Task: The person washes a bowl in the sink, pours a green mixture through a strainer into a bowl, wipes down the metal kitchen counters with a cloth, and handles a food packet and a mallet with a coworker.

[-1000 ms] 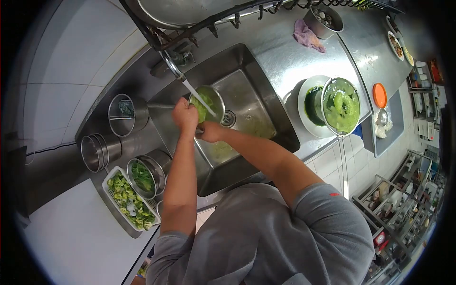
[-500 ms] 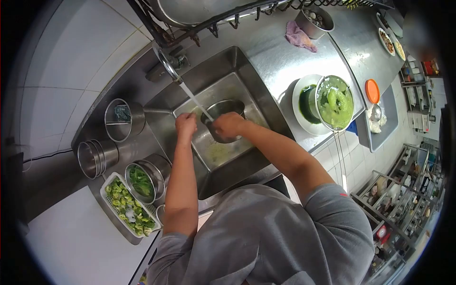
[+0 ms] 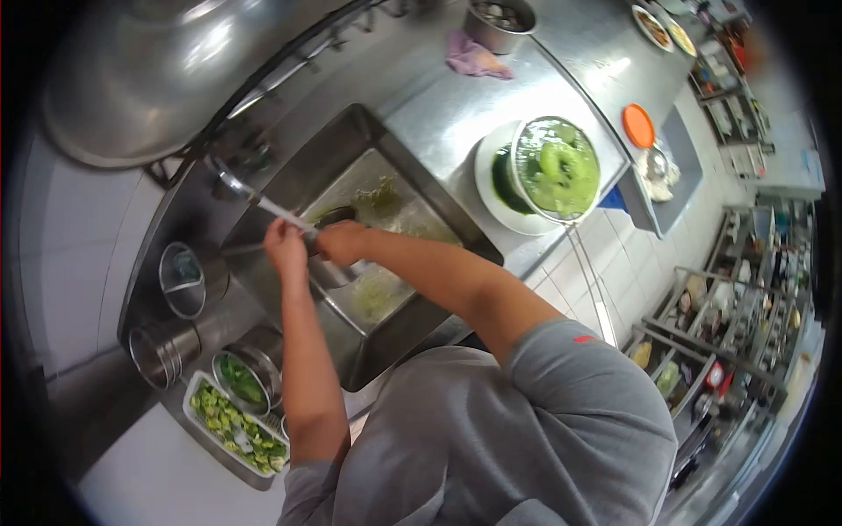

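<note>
A running faucet [image 3: 232, 181] sends a stream of water down into the metal sink [image 3: 421, 193]. Under the stream, a round metal pot [image 3: 340, 275] stands in the basin, its dark mouth partly covered by my hands. My right hand [image 3: 344, 243] reaches across the pot, fingers curled at its left rim beside the water. Close by on the left, my left hand [image 3: 287, 249] has its fingers bent together at the stream's edge; I cannot tell what is in them. Yellow-green residue [image 3: 375, 296] lies on the sink floor, with more greenish bits behind the pot.
To the right, a strainer of green liquid [image 3: 557, 167] rests over a white bowl [image 3: 493, 188], its long handle jutting out. At left stand metal pots [image 3: 189, 280], a bowl of greens [image 3: 241, 383] and a basket of chopped greens [image 3: 232, 430]. A large metal lid-like dome [image 3: 167, 79] overhangs the back.
The camera view has turned, shifting the sink leftward and bringing the metal dome into sight. My left hand has moved nearer my right hand and the water stream.
</note>
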